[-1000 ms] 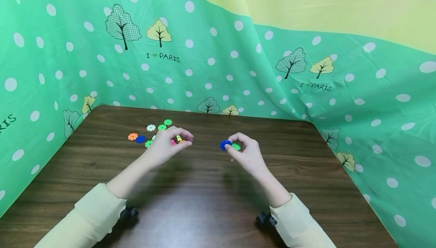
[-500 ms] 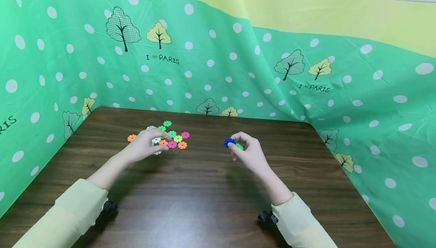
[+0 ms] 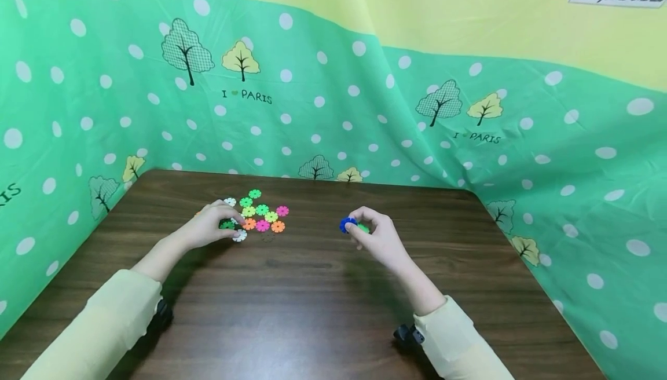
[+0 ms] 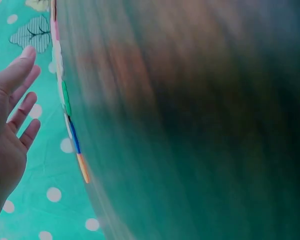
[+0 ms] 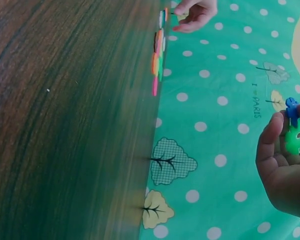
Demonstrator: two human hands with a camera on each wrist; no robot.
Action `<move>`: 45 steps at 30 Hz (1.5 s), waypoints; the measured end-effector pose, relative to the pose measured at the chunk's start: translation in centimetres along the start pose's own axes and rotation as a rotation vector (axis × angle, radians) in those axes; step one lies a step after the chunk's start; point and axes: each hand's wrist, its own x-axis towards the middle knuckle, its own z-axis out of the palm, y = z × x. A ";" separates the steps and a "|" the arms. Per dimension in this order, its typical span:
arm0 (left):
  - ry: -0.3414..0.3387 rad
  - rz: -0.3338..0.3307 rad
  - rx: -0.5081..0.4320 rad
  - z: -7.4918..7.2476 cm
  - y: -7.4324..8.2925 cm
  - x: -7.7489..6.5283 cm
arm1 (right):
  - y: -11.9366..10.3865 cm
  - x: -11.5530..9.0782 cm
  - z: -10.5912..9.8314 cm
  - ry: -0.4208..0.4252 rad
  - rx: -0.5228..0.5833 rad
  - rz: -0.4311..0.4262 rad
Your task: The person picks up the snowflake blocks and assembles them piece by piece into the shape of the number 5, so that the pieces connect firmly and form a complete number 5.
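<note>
My right hand pinches a blue snowflake disc joined to a green snowflake disc, held above the table. In the right wrist view the blue disc meets the green disc at an angle between thumb and fingers. Over the left part of a loose group of discs is my left hand, its fingers near a white disc and a dark green disc. The left wrist view shows that hand with fingers apart and nothing between them. It covers some discs in the head view.
Pink, orange, yellow and green discs lie flat on the brown wooden table. A green dotted curtain stands behind the table and along both sides.
My left hand has moved left across the group, uncovering the discs on its right side. The right hand stays nearly in place, still holding the joined blue and green discs.
</note>
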 end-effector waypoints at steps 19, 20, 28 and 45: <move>-0.104 -0.024 0.012 0.4 -1.1 0.3 | -0.4 0.0 0.2 -0.037 -0.048 -0.018; -0.107 -0.019 0.007 0.4 -1.1 0.4 | -0.4 0.1 0.2 -0.039 -0.050 -0.019; -0.115 -0.087 -0.078 0.4 -1.1 0.9 | -0.3 0.2 0.3 -0.041 -0.054 -0.020; 0.003 -0.057 -0.133 -0.7 1.7 1.6 | -0.5 0.5 0.4 -0.022 0.018 0.000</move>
